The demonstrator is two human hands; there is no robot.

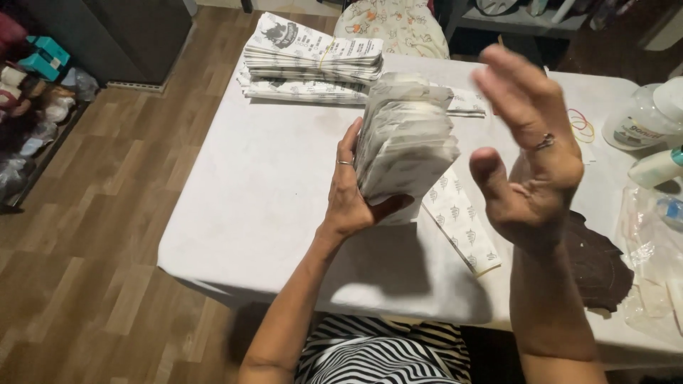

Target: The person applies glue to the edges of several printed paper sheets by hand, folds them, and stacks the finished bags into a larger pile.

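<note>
**L hand grips paper-bag stack upright over table, R hand open beside it**

Landmark = white table (270, 192); all places given rel. to it.

Far left of table: wood floor (92, 235), w/ a dark shelf edge holding mixed clutter (32, 107) incl. a teal box (46, 57). Dark cabinet (121, 35) beyond table's left rear corner.

On table, rear-left: banded pile of flat printed paper bags (313, 60), white w/ dark print, lying flat, a yellow rubber band across it; more loose bags under/around the pile.

Above table centre: left hand (348, 192) clamped on a thick stack of paper bags (405, 142), thumb under bottom edge, fingers up the left side, ring on one finger. Stack held upright, edges facing cam, lifted off the tabletop, slightly blurred. Forearm comes up from table's near edge.

Just below/right of the stack: one single flat bag (462, 224) lying on table, angled toward near edge.

Right of stack: right hand (526, 156) open, fingers spread & apart, palm facing the stack, holding nothing, not touching the stack; ring on a finger. Motion-blurred.

Under/behind R wrist, on table near edge: dark brown flat piece (597, 267), material unclear.

Table right-rear: loose rubber bands (582, 126), red/yellow. Further right: clear plastic jar (640, 121), white bottle (658, 167) lying on its side, clear plastic wrap (651, 242).

Behind table, rear centre: cushion w/ patterned cover (398, 25). Near edge, below table: black-white zebra-stripe clothing (377, 352) of the person.
</note>
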